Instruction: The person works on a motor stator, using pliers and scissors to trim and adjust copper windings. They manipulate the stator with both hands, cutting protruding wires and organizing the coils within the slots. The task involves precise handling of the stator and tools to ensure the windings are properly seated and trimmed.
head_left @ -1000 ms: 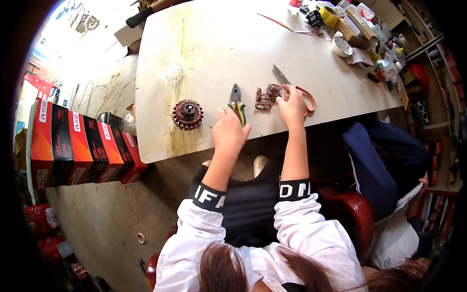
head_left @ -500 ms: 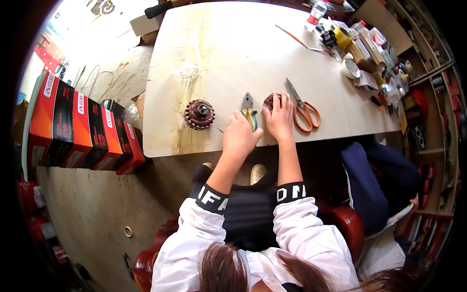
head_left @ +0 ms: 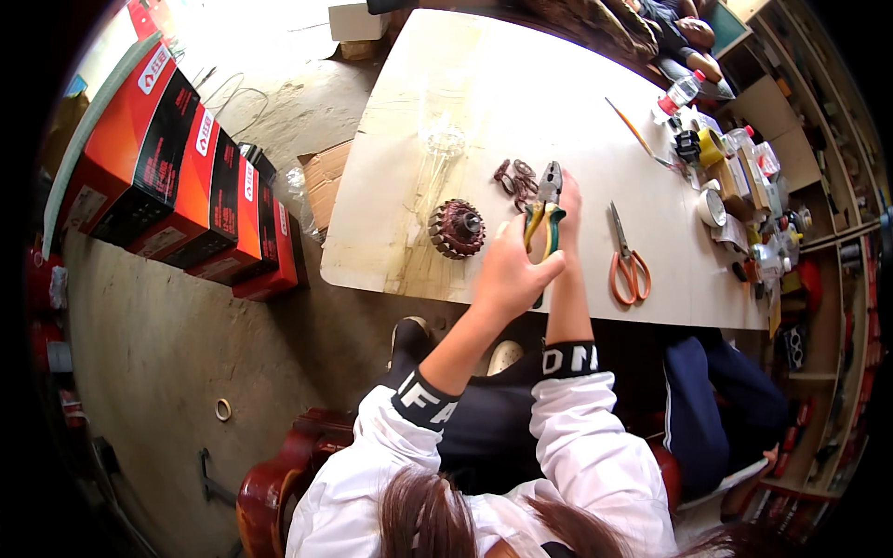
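While left hand [head_left: 508, 272] grips pliers [head_left: 551, 189], apparently a tool-handling step, right hand [head_left: 570, 197] closure is unclear; steadiness seems needed next

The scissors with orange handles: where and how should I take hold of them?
Probably best by their orange loops, coming over the near edge of the table: the loops face that edge, while the blades point away.

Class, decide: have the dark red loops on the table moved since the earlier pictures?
Yes: the dark red loops have moved left, closer to the unmoved round toothed part.
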Tool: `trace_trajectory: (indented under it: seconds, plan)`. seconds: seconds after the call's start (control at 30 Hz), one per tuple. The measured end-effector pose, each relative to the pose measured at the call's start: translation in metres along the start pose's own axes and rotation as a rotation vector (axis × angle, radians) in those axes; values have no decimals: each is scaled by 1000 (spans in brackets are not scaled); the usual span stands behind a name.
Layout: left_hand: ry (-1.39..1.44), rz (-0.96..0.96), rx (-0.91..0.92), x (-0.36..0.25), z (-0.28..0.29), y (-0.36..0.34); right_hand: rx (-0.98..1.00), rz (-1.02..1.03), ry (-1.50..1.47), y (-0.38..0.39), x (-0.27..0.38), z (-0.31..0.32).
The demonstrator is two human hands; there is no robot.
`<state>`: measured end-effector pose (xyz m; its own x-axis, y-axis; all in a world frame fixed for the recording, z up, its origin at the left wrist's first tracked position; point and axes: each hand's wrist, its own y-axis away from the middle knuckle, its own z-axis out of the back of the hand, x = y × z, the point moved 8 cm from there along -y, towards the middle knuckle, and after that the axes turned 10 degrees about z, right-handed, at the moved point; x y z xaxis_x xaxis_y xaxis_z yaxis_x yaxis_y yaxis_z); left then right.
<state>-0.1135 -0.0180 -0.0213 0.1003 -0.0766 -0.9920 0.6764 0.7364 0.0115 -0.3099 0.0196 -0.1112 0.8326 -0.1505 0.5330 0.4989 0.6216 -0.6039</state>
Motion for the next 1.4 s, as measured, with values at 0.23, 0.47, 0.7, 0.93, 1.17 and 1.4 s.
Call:
trace_trajectory:
  seconds: [0.23, 0.47, 0.7, 0.93, 1.17, 1.4]
  plan:
    - [-265, 43, -75, 18, -22, 3, 28, -851, -692, 52, 76, 79]
    - [-324, 137, 162, 42, -91, 12, 20, -799, -599, 76, 39, 85]
    - [-413, 22, 511, 63, -108, -2, 54, -779, -416, 92, -4, 87]
    - [-759, -100, 0, 45, -70, -19, 92, -741, -168, 107, -37, 83]
    - [-980, -153, -189, 58, -49, -33, 186, -520, 241, 80, 5, 103]
    - [-858, -222, -162, 57, -50, -32, 99, -464, 370, 69, 21, 110]
